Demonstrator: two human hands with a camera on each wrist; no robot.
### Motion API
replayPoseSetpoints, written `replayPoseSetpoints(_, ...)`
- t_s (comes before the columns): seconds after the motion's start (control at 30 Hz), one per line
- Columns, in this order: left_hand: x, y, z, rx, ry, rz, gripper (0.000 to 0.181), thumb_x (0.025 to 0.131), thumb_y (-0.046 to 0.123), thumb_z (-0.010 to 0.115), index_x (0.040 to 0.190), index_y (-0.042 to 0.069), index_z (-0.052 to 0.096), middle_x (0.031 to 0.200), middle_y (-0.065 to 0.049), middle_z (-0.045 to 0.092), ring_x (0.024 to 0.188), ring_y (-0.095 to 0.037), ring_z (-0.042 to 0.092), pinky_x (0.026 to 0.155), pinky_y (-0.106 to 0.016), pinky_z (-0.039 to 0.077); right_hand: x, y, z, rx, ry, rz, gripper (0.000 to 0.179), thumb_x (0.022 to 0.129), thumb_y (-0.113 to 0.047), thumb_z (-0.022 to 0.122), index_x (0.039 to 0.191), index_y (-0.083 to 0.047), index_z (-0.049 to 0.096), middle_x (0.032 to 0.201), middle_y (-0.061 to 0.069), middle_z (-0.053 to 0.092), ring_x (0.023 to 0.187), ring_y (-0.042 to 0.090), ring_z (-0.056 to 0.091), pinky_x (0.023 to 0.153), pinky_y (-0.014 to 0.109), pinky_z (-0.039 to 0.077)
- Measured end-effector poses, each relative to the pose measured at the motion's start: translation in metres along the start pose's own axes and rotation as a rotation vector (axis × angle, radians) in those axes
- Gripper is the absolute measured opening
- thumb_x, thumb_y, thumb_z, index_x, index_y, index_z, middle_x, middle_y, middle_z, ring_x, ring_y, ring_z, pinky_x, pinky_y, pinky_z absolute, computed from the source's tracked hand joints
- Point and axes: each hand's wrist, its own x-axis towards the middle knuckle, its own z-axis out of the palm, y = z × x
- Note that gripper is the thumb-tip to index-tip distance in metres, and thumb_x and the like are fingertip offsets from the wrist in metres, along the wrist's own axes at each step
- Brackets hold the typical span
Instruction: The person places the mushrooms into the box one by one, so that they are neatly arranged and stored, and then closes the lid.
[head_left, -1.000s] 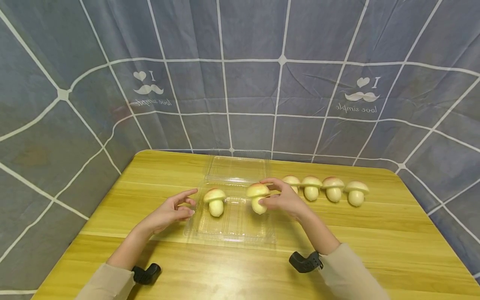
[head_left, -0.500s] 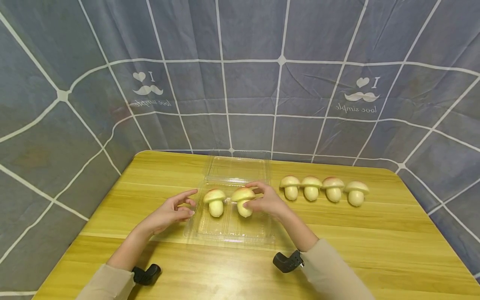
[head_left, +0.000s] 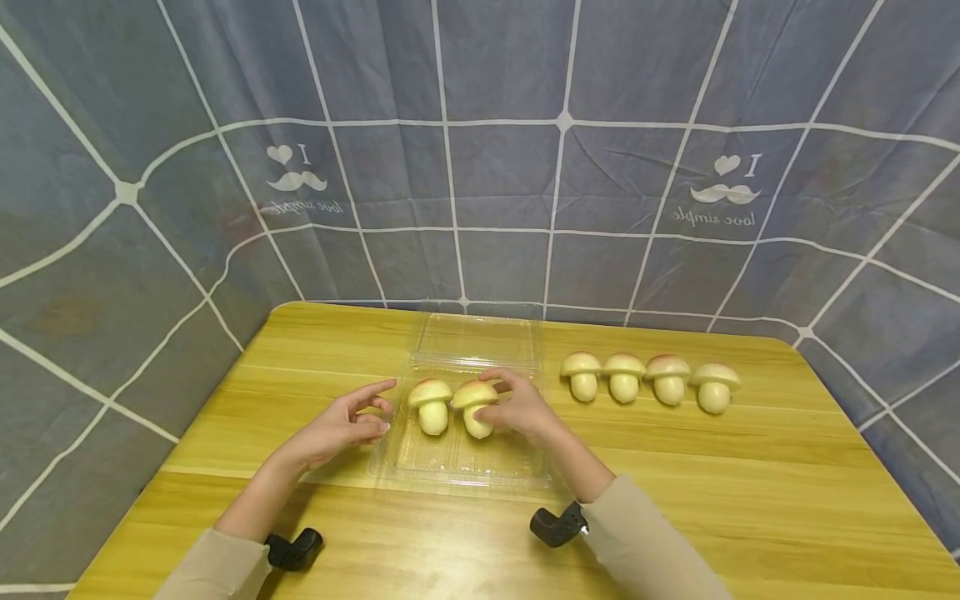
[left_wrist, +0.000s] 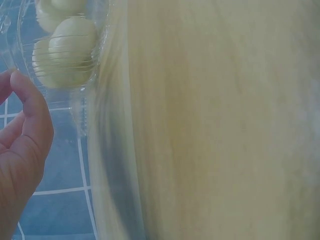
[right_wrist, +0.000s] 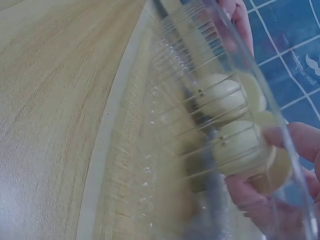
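An open clear plastic clamshell box (head_left: 495, 467) lies on the table. In its left part lies a mushroom-shaped piece (head_left: 432, 417) with a pale yellow stem and pinkish cap. My right hand (head_left: 521, 408) grips a second mushroom (head_left: 474, 398) just right of the first, inside the box; its stem is seen between thumb and fingers in the right wrist view. Their caps are close together. My left hand (head_left: 337, 425) stays at the box's left edge with loosely bent fingers and holds nothing. Whether its fingertips touch the box, I cannot tell.
Several more mushrooms (head_left: 667, 382) stand in a row to the right of the box. The raised clear lid (head_left: 476, 333) is at the back. Behind the wooden table (head_left: 712, 500) hangs a grey-blue curtain (head_left: 495, 175) with white lines.
My right hand has carried the second mushroom leftward across the box, close to the first one. The left hand has stayed in place.
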Motion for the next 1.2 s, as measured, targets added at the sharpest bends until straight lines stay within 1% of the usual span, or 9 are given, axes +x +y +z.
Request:
replayPoseSetpoints(0.17,0.0001,-0.0002,-0.0001,0.002,-0.008,0.006,0.07,0.09,0.005,0.059,0.147,-0.002,0.017,0.112,-0.016,0.039,0.084,-0.011,0.051,0.071,-0.024,0.048,0.0023,0.0023,0.0023,0.004,0.009,0.005,0.056,0.071,0.006,0.071,0.124,-0.004,0.054,0.118,0.025,0.045,0.072,0.022,0.057,0.06,0.028,0.052)
replayPoseSetpoints(0.4,-0.0008,-0.0012,0.001,-0.003,-0.019,0.005,0.071,0.09,0.005,0.059,0.147,-0.002,0.017,0.112,-0.016,0.038,0.081,-0.009,0.05,0.069,-0.024,0.047,0.0026,0.005,0.0046,0.02,0.008,0.018,0.055,0.072,0.008,0.07,0.123,-0.004,0.054,0.121,0.025,0.042,0.075,0.023,0.058,0.061,0.028,0.052)
replayPoseSetpoints(0.53,0.0001,-0.0023,0.0004,-0.009,-0.012,0.004,0.07,0.09,0.006,0.059,0.147,-0.001,0.018,0.111,-0.013,0.039,0.078,-0.009,0.049,0.067,-0.023,0.046,0.0052,0.0066,0.0049,0.021,0.012,0.008,0.055,0.072,0.009,0.07,0.123,-0.004,0.054,0.12,0.025,0.042,0.077,0.023,0.058,0.062,0.028,0.052)
replayPoseSetpoints(0.73,0.0006,-0.0028,-0.001,-0.009,-0.007,0.014,0.07,0.09,0.005,0.059,0.146,-0.002,0.018,0.109,-0.011,0.04,0.075,-0.007,0.047,0.063,-0.021,0.044,0.0074,0.0063,0.0065,0.003,0.009,-0.008,0.056,0.071,0.008,0.071,0.124,-0.003,0.054,0.118,0.026,0.044,0.077,0.023,0.058,0.062,0.027,0.052)
replayPoseSetpoints(0.9,0.0009,-0.0028,-0.0008,-0.025,-0.013,0.011,0.07,0.09,0.004,0.058,0.147,-0.001,0.017,0.11,-0.011,0.039,0.075,-0.007,0.048,0.063,-0.021,0.044,0.0083,0.0073,0.0077,-0.006,0.0,-0.007,0.058,0.072,0.008,0.07,0.126,-0.003,0.053,0.121,0.026,0.042,0.079,0.023,0.058,0.063,0.027,0.052)
replayPoseSetpoints(1.0,0.0007,-0.0027,-0.0006,-0.037,-0.021,0.014,0.07,0.09,0.004,0.058,0.147,-0.002,0.016,0.111,-0.012,0.038,0.075,-0.006,0.05,0.065,-0.021,0.045,0.0085,0.0083,0.0084,-0.008,-0.003,-0.022,0.058,0.072,0.008,0.07,0.126,-0.003,0.052,0.122,0.027,0.043,0.08,0.023,0.058,0.063,0.028,0.052)
replayPoseSetpoints(1.2,0.0001,-0.0023,-0.0006,-0.048,-0.03,0.028,0.07,0.09,0.003,0.057,0.146,-0.004,0.015,0.11,-0.012,0.038,0.072,-0.005,0.049,0.065,-0.02,0.044,0.0079,0.0093,0.0102,-0.011,0.016,-0.046,0.057,0.072,0.007,0.071,0.124,-0.003,0.054,0.121,0.026,0.045,0.084,0.024,0.059,0.063,0.029,0.053)
